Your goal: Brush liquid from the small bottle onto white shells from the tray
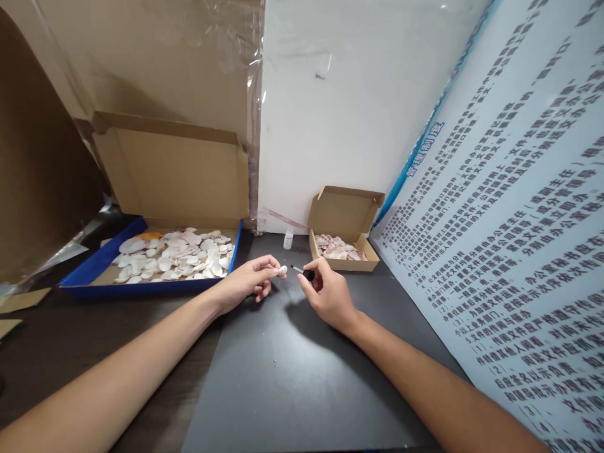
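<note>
My left hand (250, 283) pinches a small white shell (282, 270) between thumb and fingertips, just above the dark table (292, 377). My right hand (328, 292) grips a small black-capped brush applicator (302, 272), its thin tip pointing left at the shell, a short gap away. Behind them a small white bottle (288, 239) stands uncapped by the wall. A blue tray (94, 267) at left holds several white shells (174, 255). A small cardboard box (346, 248) at right holds several pinkish shells.
An open cardboard lid (174, 170) leans up behind the blue tray. A large printed poster (509, 239) slants along the right side. Cardboard scraps (19, 302) lie at the far left edge. A white wall panel (349, 113) stands at the back.
</note>
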A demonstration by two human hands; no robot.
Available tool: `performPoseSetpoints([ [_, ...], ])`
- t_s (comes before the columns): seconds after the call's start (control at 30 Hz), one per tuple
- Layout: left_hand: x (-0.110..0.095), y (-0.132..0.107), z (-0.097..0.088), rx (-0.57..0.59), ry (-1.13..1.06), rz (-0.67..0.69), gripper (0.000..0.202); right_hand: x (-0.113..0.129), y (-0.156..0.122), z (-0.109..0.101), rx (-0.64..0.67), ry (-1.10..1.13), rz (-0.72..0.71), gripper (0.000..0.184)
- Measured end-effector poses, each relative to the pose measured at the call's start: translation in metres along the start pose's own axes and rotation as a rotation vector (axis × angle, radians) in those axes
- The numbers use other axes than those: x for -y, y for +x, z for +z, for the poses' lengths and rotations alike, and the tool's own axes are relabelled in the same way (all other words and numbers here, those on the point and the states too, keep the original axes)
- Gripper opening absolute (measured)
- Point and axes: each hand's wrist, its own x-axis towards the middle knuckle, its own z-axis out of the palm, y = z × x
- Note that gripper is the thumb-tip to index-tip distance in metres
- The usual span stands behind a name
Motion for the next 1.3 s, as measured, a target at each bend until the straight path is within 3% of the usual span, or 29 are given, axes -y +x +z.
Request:
performPoseSetpoints([
  [0.1, -0.0006, -0.0005, 0.0003, 0.007, -0.008, 0.001, 0.03, -0.0008, 0.0005, 0.0002, 0.052, 0.055, -0.032, 0.018],
  [0.23, -0.0017, -0.001, 0.0018, -0.007, 0.009, -0.004, 0.032, -0.0024, 0.0018, 0.0009, 0.037, -0.058, 0.055, 0.016],
  [0.37, -0.0005, -0.0001, 0.0016, -0.003, -0.005, 0.0, 0.031, -0.001, 0.0017, 0.0003, 0.067, 0.069, 0.004, 0.019],
  [0.77, -0.0016, 0.0004, 0.0017, -0.054, -0.058, -0.025, 0.034, 0.0002, 0.0011, -0.0017, 0.102, -0.01, 0.011, 0.017],
  [1.03, 0.0012, 0.001, -0.0028, 0.038, -0.064, -0.038, 0.031, 0.0, 0.0002, -0.0006, 0.1, 0.014, -0.021, 0.018],
  [1.17, -0.0002, 0.0002, -0.0019, 0.029, -0.073, -0.042, 0.031, 0.0011, -0.0008, -0.0008, 0.043, 0.0, -0.02, 0.017],
  [1.3, 0.0003, 0.0, -0.0017, 0.04, -0.086, -0.034, 0.027, 0.0018, -0.0015, -0.0005, 0.068, 0.028, -0.088, 0.016],
])
